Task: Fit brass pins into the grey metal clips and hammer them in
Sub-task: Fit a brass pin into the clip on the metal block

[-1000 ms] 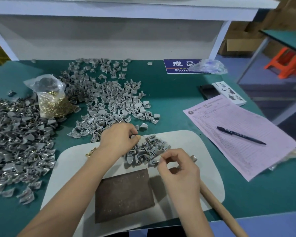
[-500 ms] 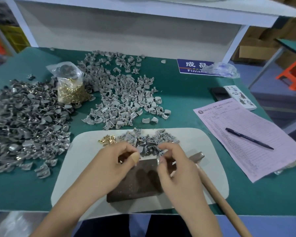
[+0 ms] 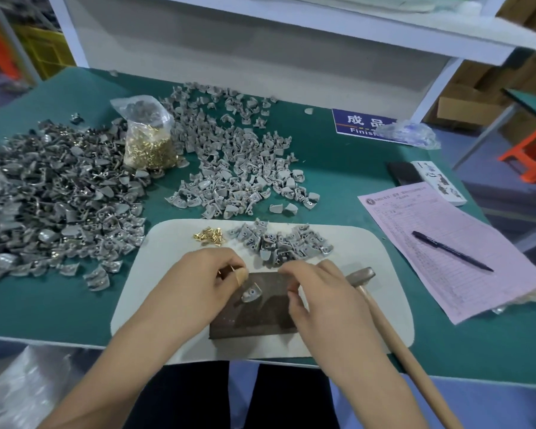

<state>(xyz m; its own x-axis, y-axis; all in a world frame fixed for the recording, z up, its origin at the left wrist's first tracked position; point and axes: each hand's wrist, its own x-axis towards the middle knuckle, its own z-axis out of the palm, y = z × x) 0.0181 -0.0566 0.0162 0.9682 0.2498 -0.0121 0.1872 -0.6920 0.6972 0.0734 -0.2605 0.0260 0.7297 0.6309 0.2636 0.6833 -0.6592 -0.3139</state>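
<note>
Since half a second earlier, one grey metal clip (image 3: 250, 293) had come to lie on the dark rectangular metal block (image 3: 254, 317), between both hands. Left hand (image 3: 205, 281) had fingers curled, pinching something small I cannot make out. Right hand (image 3: 319, 292) was curled likewise, its hold unclear. Loose brass pins (image 3: 208, 236) lay on the white mat (image 3: 353, 243) beside a wooden-handled hammer (image 3: 384, 323).
</note>
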